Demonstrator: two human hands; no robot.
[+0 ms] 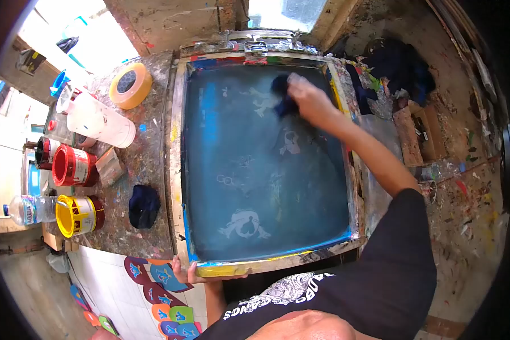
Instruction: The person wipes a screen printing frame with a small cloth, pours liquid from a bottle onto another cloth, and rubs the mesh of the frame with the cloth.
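Observation:
A silk-screen frame with paint-stained wooden sides lies in front of me. Its dark blue-green mesh carries several pale figure outlines. My right hand is closed around a bunched dark cloth, which lies against the upper right part of the mesh. At the lower left corner, my left hand grips the frame's near edge, thumb on top and fingers partly hidden beneath.
Left of the frame, the stained table holds a tape roll, a white bottle, a red paint pot, a yellow pot and a dark cloth pad. Hinge clamps stand behind; a cardboard box sits right.

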